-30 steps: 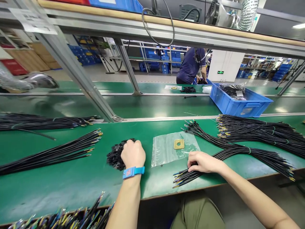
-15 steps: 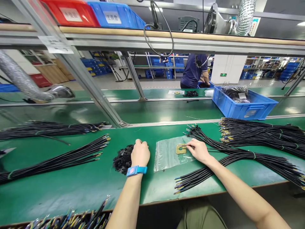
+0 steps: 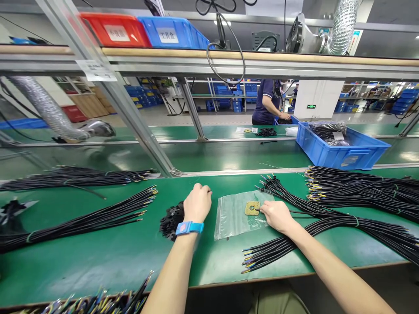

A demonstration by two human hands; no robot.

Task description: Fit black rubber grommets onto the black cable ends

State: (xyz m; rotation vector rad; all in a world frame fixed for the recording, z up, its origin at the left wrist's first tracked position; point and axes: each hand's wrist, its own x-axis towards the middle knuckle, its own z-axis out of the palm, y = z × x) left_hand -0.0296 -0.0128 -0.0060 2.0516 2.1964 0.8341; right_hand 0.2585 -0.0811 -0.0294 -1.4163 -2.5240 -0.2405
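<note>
My right hand pinches a black cable, its tip at the hole of a yellowish square pad. The pad lies on a clear zip bag. My left hand, with a blue wrist strap, is closed just right of a heap of small black plastic parts. Its fingertips are turned away, so what they hold is hidden. Just beyond my right hand, several cables carry black parts near their ends.
Bundles of black cables lie at left and right, with one cable bundle under my right forearm. Behind stands a blue crate with bagged items. A metal frame post rises at left. A co-worker stands across the benches.
My left hand has lifted slightly off the heap and moved right. The cable tip in my right hand has shifted from across the pad to its hole. The view has tilted slightly.
</note>
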